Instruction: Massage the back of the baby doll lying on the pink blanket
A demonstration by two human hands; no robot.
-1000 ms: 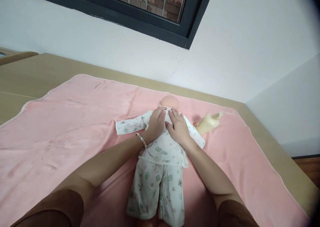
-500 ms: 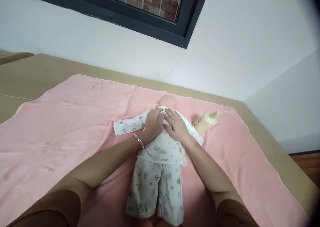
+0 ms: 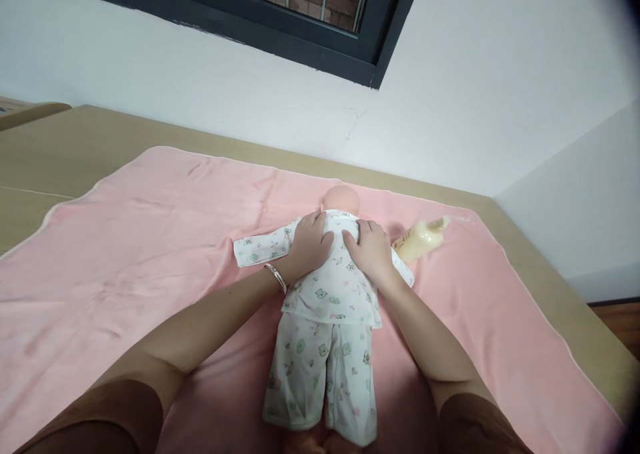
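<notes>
A baby doll [image 3: 333,274] in white pyjamas with a small green and pink print lies lengthwise before me, its bare head [image 3: 341,201] at the far end. No face shows on the head. My left hand [image 3: 310,242] rests on the left side of its upper body, fingers stretched toward the shoulder and thumb pointing inward. On the other side lies my right hand [image 3: 371,251], thumb apart and fingers bent over the shoulder. A strip of printed shirt shows between the two thumbs. The doll's feet are partly cut off at the bottom edge.
Under the doll a pink blanket [image 3: 165,241] with slight wrinkles covers much of a wooden table [image 3: 150,131]. A pale yellow bottle [image 3: 424,239] lies on its side by the doll's right-hand sleeve. Behind stand a white wall [image 3: 300,124] and a dark window frame [image 3: 320,57].
My hands have moved apart, from close together on the middle of the doll's upper back to its two sides. The view has shifted slightly.
</notes>
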